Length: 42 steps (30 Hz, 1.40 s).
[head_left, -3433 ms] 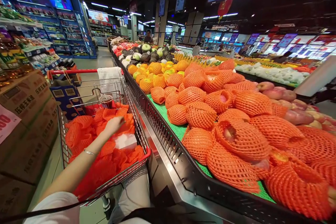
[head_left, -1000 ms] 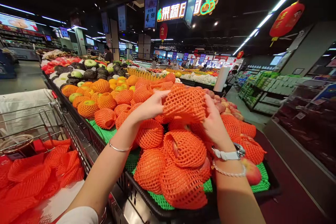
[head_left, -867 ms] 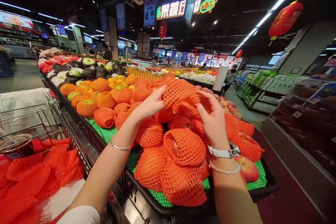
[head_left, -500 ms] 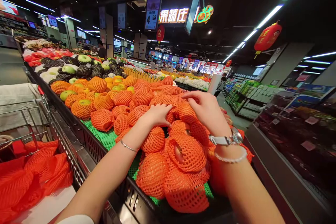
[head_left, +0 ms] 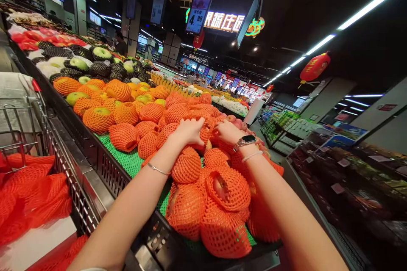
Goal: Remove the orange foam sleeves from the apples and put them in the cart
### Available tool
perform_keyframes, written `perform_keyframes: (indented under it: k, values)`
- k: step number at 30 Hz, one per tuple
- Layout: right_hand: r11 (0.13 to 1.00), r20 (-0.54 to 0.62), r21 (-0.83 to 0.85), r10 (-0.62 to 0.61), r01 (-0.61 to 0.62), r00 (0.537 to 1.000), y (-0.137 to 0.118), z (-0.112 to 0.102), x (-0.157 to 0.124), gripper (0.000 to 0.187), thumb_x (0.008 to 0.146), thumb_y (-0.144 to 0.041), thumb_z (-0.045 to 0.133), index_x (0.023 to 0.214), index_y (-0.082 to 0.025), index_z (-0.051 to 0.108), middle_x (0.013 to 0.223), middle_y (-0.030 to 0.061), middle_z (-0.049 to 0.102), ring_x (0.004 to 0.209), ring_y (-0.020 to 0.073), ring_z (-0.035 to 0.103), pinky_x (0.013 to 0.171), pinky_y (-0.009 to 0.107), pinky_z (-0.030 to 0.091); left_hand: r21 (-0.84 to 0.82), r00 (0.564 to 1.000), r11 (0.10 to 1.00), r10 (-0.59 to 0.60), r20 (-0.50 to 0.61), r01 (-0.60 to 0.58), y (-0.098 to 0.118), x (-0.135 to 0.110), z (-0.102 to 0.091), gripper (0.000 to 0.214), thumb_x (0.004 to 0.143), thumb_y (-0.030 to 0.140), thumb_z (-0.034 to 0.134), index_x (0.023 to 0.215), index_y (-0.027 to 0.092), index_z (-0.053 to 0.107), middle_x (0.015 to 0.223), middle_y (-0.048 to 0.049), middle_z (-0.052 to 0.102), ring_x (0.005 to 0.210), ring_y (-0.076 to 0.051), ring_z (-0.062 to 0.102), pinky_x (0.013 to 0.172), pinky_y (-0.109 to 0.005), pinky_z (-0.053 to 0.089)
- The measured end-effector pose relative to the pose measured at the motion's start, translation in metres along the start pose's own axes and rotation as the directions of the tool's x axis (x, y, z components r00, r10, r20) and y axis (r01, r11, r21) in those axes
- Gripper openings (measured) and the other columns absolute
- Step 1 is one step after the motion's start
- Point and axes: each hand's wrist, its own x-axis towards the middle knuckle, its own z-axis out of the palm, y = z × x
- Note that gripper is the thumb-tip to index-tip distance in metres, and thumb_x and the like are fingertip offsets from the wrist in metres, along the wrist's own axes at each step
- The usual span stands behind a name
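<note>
Here, an orange foam net [head_left: 206, 132] lay between the curled left hand [head_left: 190, 131] and right hand [head_left: 227, 131], close by both, among netted apples [head_left: 233, 188], though whether either gripped it could not be told.

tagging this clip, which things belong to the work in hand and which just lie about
In the work:
left hand; right hand
round fruit in orange foam mesh sleeves, by both hands
loose red foam mesh at left, probably

Just around:
fruit in black foam mesh sleeves
hanging red oval lantern
</note>
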Motion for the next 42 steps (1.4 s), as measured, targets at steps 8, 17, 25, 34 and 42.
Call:
perform_keyframes:
  k: [8,17,25,34,42]
  values:
    - [0.992,0.181,0.023,-0.125,0.123,0.975,-0.029,0.019,0.031,0.037,0.090,-0.041,0.055,0.118,-0.017,0.056,0.123,0.0086,0.058,0.110,0.0218,0.057,0.096,0.046,0.047,-0.236,0.997,0.968,-0.082,0.007,0.082,-0.031,0.004,0.000,0.079,0.063,0.048,0.067,0.126,0.010,0.036,0.117,-0.0217,0.060,0.103,-0.037,0.062,0.080,-0.040,0.050]
    - [0.973,0.109,0.207,-0.124,0.100,0.986,-0.032,0.033,0.030,0.082,0.050,-0.043,0.084,0.123,-0.021,0.055,0.122,0.0144,0.062,0.126,0.0345,0.046,0.108,0.048,0.026,-0.266,0.997,0.961,-0.067,0.040,0.076,-0.036,0.007,-0.003,0.076,0.064,0.047,0.065,0.125,0.010,0.037,0.116,-0.0205,0.061,0.101,-0.034,0.063,0.077,-0.037,0.049]
    - [0.798,-0.046,0.599,0.119,-0.068,0.992,0.024,0.012,0.025,0.077,0.065,-0.047,0.072,0.127,-0.013,0.040,0.113,0.0136,0.061,0.099,0.0238,0.060,0.088,0.035,0.046,-0.302,0.995,0.949,-0.086,0.041,0.095,-0.041,0.007,-0.007,0.083,0.064,0.051,0.066,0.128,0.007,0.035,0.129,-0.0231,0.053,0.113,-0.034,0.057,0.090,-0.037,0.048]
    - [0.377,-0.183,0.926,0.408,0.017,0.894,0.030,0.022,0.026,0.068,0.071,-0.050,0.057,0.125,-0.014,0.037,0.126,0.0134,0.052,0.110,0.0192,0.055,0.095,0.030,0.045,-0.040,0.989,0.996,0.087,0.121,-0.083,0.002,0.017,0.010,0.060,0.064,0.046,0.071,0.108,0.009,0.052,0.115,-0.0225,0.062,0.107,-0.038,0.060,0.087,-0.043,0.048]
    - [0.046,-0.162,0.985,0.586,0.168,0.794,0.016,0.009,0.022,0.061,0.086,-0.060,0.023,0.130,-0.019,0.036,0.124,0.0119,0.053,0.111,0.0194,0.054,0.083,0.030,0.051,-0.395,1.000,0.919,0.003,0.016,0.004,-0.010,0.016,-0.001,0.066,0.082,0.069,0.035,0.103,0.009,0.053,0.113,-0.0183,0.063,0.101,-0.029,0.062,0.088,-0.038,0.047]
